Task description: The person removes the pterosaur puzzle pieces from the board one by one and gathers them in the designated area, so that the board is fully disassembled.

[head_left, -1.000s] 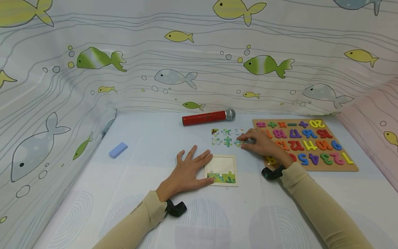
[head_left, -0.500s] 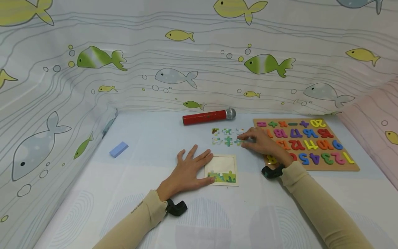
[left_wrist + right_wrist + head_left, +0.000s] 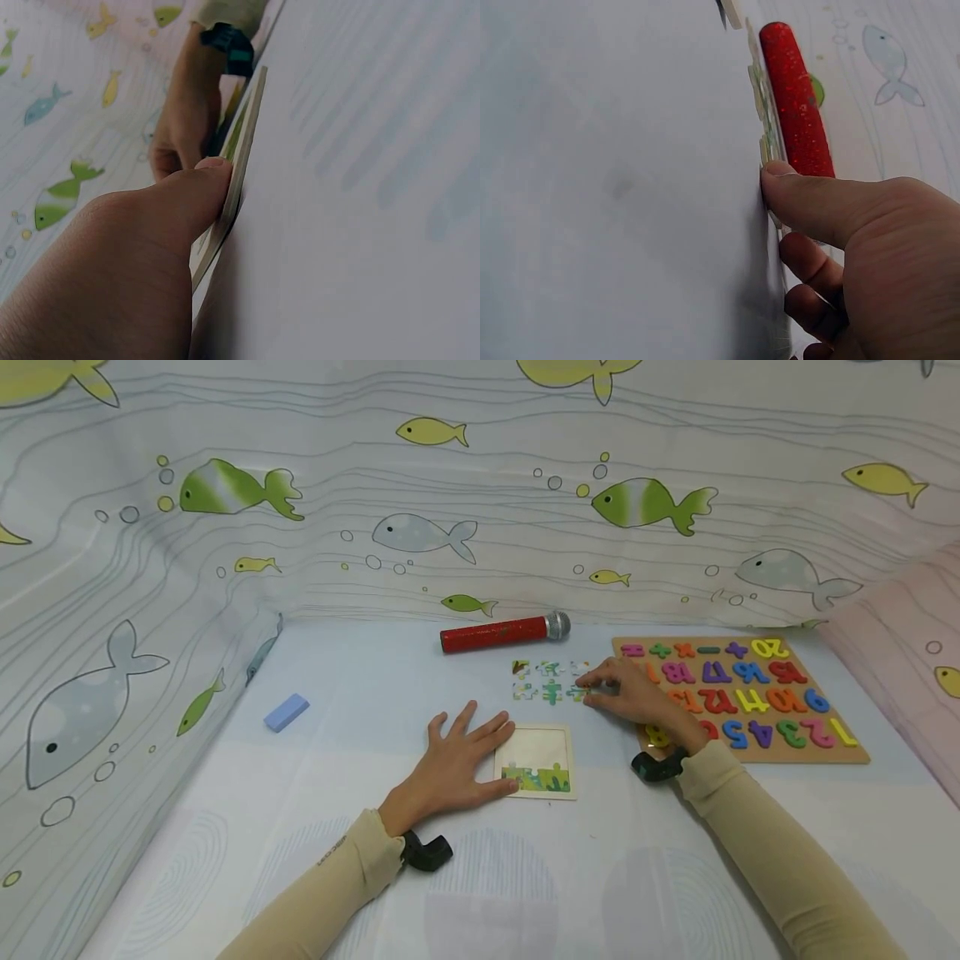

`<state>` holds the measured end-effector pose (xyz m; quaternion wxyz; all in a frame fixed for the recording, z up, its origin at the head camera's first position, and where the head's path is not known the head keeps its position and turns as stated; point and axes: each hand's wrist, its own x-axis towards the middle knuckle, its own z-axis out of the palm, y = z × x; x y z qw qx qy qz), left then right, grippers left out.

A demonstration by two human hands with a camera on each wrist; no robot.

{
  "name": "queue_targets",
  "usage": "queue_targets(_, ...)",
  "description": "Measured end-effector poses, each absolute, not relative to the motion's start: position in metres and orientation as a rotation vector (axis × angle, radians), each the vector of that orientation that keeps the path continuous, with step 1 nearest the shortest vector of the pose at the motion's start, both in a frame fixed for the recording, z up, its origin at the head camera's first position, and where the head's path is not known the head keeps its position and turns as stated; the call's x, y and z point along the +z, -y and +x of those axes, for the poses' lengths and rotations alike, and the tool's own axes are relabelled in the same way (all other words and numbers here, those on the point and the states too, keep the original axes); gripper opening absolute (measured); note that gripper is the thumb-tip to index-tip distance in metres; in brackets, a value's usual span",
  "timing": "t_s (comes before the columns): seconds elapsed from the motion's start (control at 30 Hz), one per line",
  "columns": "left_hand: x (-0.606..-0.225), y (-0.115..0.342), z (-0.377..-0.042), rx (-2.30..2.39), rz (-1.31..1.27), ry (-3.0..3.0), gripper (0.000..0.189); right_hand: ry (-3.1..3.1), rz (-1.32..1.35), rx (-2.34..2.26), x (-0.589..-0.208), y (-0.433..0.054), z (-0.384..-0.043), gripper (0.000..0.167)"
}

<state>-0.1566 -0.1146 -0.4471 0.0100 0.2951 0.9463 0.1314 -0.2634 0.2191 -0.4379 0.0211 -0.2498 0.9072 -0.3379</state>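
Observation:
My left hand point(image 3: 453, 768) is spread flat, with its fingertips and thumb resting on the left side of a small wooden puzzle tray point(image 3: 545, 745). Green jigsaw pieces point(image 3: 546, 778) lie fitted along the tray's near edge. In the left wrist view the thumb lies over the tray's rim point(image 3: 252, 127). Beyond the tray, loose jigsaw pieces point(image 3: 551, 692) lie in two rows. At the right end of the nearer row, my right hand point(image 3: 633, 697) pinches a jigsaw piece point(image 3: 576, 692) between thumb and finger, its other fingers curled. The fingers partly cover that piece.
A red toy microphone point(image 3: 495, 634) lies behind the loose pieces. To the right, partly under my right forearm, is a number board point(image 3: 756, 755) with colourful numerals. A blue block point(image 3: 287, 712) sits at the left. Fish-printed cloth point(image 3: 337, 585) rises behind the table.
The head view has tipped slightly downward, so everything appears a little higher. Both hands stay in nearly the same places, and the jigsaw pieces have not visibly moved.

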Motion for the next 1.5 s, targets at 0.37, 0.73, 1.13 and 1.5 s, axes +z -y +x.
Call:
queue_targets(0.37, -0.450, 0.115, -0.157, 0.416, 0.913, -2.958, 0.086, -2.823, -0.781, -1.074, -0.438, -0.220, -0.264, 0.030)
queue_targets(0.73, -0.449, 0.114, -0.159, 0.422, 0.925, -2.954, 0.086, -2.801, -0.832, -1.213, -0.431, -0.217, -0.255, 0.030)
queue_targets(1.13, -0.444, 0.114, -0.159, 0.418, 0.920, -2.950, 0.086, -2.619, -1.055, -1.174, -0.420, -0.179, -0.230, 0.029)
queue_targets(1.5, -0.444, 0.115, -0.158, 0.392, 0.913, -2.940, 0.086, -2.520, -1.146, -1.049, -0.421, -0.156, -0.209, 0.030)
